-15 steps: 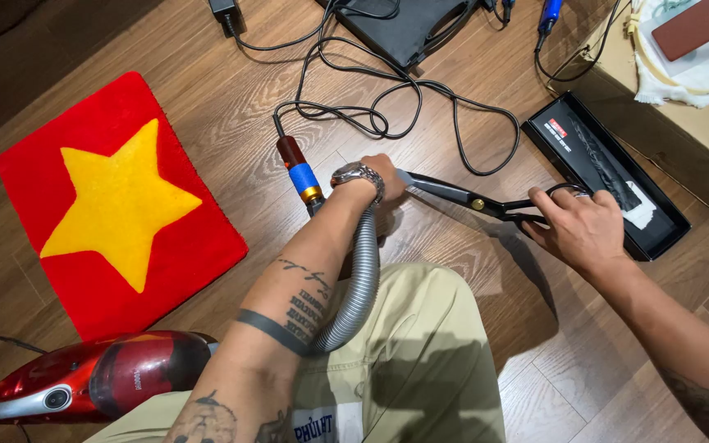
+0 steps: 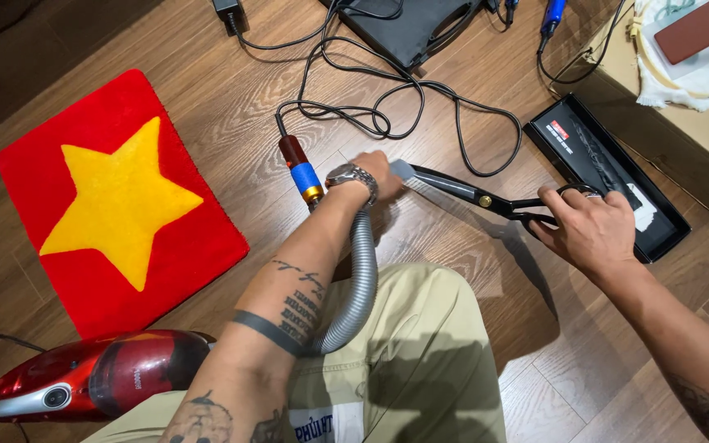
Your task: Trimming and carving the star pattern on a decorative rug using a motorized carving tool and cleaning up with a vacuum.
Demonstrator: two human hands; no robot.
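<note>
Head view: right hand (image 2: 591, 230) holds black scissors (image 2: 469, 190), left hand (image 2: 377, 174) grips hose (image 2: 361, 279).

place: home craft room | cues: wood floor (image 2: 469, 74), tufted rug (image 2: 116, 205), vacuum (image 2: 92, 377), cables (image 2: 371, 90)

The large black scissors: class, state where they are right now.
In the head view, the large black scissors are right of centre above the wooden floor, handles in the right hand, blade tips by the left hand.
</note>
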